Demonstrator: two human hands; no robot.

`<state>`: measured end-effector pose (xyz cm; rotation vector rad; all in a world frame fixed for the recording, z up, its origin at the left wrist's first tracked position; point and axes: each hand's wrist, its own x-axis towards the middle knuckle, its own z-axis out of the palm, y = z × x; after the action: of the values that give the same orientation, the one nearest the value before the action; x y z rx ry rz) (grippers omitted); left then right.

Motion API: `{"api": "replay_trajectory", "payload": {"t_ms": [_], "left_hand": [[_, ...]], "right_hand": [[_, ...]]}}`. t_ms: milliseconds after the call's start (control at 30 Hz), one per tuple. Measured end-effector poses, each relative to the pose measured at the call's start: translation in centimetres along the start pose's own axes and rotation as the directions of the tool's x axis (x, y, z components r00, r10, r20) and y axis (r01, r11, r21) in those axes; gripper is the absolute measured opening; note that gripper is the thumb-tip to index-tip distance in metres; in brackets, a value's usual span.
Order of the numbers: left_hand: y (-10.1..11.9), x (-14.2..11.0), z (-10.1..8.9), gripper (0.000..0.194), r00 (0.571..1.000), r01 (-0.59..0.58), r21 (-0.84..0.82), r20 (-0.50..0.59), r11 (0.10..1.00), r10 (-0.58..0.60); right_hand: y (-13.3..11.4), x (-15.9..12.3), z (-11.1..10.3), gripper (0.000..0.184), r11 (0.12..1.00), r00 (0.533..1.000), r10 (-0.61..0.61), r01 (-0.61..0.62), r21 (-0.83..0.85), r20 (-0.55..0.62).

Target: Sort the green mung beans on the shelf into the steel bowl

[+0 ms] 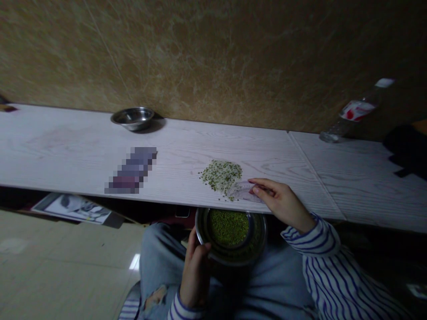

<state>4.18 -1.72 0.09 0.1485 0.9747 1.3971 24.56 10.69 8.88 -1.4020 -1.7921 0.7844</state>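
Observation:
My left hand grips the rim of a metal bowl, thumb over the edge, at my lap just below the table edge. Green mung beans lie in the bottom of that bowl. In my right hand, fingers pinched, is a clear plastic protractor lying low over the tabletop. Its far side touches the near right edge of a loose pile of white grains, which look like rice, mixed with green beans. A few single beans lie scattered around the pile.
On the narrow white table stand a small metal bowl at the back and a plastic bottle at the right, with a blurred-out flat object left of the pile. A dark item lies far right. The wall borders the back.

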Motion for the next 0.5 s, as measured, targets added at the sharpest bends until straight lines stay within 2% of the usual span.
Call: {"api": "replay_trajectory", "payload": {"t_ms": [133, 333, 500], "left_hand": [[0.2, -0.1, 0.0, 0.060, 1.000, 0.015, -0.005, 0.015, 1.000, -0.015], [0.1, -0.2, 0.2, 0.057, 1.000, 0.017, -0.002, -0.022, 1.000, -0.017], [0.0, 0.0, 0.1, 0.057, 1.000, 0.008, -0.009, -0.010, 1.000, -0.008]], "right_hand": [[-0.6, -0.3, -0.4, 0.030, 1.000, 1.000, 0.004, -0.003, -0.016, 0.023], [-0.2, -0.9, -1.1, 0.032, 1.000, 1.000, 0.019, -0.019, -0.013, -0.019], [0.3, -1.4, -1.4, 0.032, 1.000, 0.998, 0.028, -0.029, -0.009, -0.047]]}}
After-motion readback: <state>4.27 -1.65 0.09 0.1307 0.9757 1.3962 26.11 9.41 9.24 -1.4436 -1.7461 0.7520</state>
